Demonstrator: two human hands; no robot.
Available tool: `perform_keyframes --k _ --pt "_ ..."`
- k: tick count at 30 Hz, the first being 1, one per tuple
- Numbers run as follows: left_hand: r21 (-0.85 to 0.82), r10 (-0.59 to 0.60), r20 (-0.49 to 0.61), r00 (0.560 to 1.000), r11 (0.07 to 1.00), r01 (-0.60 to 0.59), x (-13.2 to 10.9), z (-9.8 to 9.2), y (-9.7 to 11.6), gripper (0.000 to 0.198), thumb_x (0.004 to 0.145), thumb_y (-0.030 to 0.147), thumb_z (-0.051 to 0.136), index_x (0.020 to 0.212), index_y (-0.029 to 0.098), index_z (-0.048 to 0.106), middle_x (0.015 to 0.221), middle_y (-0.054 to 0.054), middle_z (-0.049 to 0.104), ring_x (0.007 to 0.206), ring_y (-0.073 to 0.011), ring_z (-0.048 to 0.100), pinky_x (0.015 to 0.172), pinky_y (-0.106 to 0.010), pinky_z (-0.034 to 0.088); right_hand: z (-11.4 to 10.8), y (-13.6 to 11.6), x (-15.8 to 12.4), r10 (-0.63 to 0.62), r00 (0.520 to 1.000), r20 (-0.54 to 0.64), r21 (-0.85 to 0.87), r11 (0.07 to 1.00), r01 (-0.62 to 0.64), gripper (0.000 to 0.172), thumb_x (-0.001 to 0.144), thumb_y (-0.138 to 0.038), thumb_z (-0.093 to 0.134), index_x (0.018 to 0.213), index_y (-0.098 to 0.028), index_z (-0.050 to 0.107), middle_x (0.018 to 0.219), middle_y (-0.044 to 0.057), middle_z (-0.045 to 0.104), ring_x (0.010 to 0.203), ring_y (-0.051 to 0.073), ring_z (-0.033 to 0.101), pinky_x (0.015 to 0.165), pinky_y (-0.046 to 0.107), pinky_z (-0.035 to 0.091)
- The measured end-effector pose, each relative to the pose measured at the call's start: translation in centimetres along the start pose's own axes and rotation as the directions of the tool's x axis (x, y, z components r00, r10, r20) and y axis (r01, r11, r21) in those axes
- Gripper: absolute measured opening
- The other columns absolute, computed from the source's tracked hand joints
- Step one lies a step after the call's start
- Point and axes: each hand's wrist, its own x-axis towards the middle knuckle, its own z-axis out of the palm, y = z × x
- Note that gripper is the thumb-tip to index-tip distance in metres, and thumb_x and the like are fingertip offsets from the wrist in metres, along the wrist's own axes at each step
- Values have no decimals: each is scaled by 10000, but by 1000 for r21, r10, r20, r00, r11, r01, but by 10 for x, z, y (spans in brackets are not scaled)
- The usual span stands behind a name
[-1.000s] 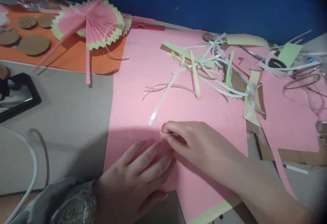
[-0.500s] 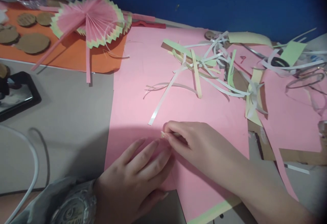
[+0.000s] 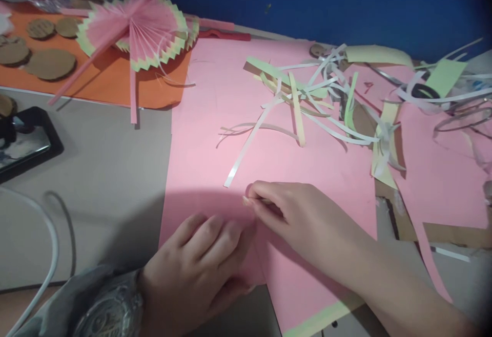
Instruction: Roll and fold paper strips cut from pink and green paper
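Now my right hand [image 3: 303,216] is pinched shut, fingertips down on the pink sheet [image 3: 215,137]; what they grip I cannot tell. My left hand [image 3: 196,268] lies half curled, holding nothing, just beside it on the same sheet. Paper strips [image 3: 307,106] lie farther behind.

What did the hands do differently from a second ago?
The left hand curled its fingers and slid back a little toward the person, resting on the pink paper. The right hand stayed pinched at the same spot on that paper. The paper fan and the pile of paper strips lie as before.
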Motion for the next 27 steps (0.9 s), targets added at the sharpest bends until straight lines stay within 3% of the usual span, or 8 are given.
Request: perform_keyframes --k 3,6,11,27 --pt "65 -21 41 999 998 18 2 -2 -2 512 877 471 461 1234 115 548 919 -51 607 794 -199 473 713 -372 364 0 1 0 -10 1000 -5 -4 1000 10 247 899 -241 411 659 -197 439 569 -39 516 542 107 470 501 255 234" --pt "97 -25 99 995 995 15 3 -6 -5 567 873 502 450 1268 100 516 869 -40 596 755 -197 448 659 -365 339 1 1 0 -3 1000 -11 -16 1000 3 251 899 -246 410 655 -199 438 564 -40 510 540 108 466 498 258 228" --pt "120 -17 142 990 993 0 2 -10 -7 542 896 466 425 1307 116 476 866 -28 597 752 -198 438 651 -362 320 1 0 0 11 1000 -4 -27 1000 -11 261 902 -265 407 650 -201 423 559 -44 493 536 108 458 490 262 221" --pt "116 -23 137 990 993 7 3 -10 -5 515 892 391 447 1299 76 469 890 -47 612 758 -204 449 650 -361 314 6 2 -2 10 999 -38 -26 1000 -11 268 914 -288 391 659 -204 384 550 -63 436 515 93 411 474 267 204"
